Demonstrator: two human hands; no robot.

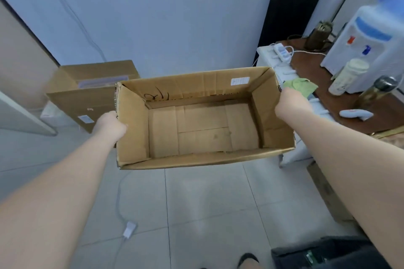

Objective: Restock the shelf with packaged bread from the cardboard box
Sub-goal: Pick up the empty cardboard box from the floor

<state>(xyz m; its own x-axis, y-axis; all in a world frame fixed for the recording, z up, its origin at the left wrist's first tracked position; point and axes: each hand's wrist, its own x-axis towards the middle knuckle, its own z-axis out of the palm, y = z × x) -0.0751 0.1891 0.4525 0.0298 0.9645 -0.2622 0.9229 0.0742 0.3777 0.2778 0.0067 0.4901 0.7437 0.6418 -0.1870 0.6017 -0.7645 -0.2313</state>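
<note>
An open cardboard box point(203, 89) hangs in the air in front of me, above the tiled floor. Its inside is bare brown cardboard with nothing in it. My left hand point(110, 125) grips the box's left end wall from outside. On the opposite end, my right hand point(289, 102) holds the right wall, its fingers hidden behind the cardboard. No packaged bread and no shelf show in this view.
A closed cardboard box point(87, 91) stands on the floor at the left by the wall. A brown table point(349, 102) at the right carries a water dispenser point(371, 46), a jar, a power strip and a green cloth. A cable with a plug point(129, 229) lies on the tiles.
</note>
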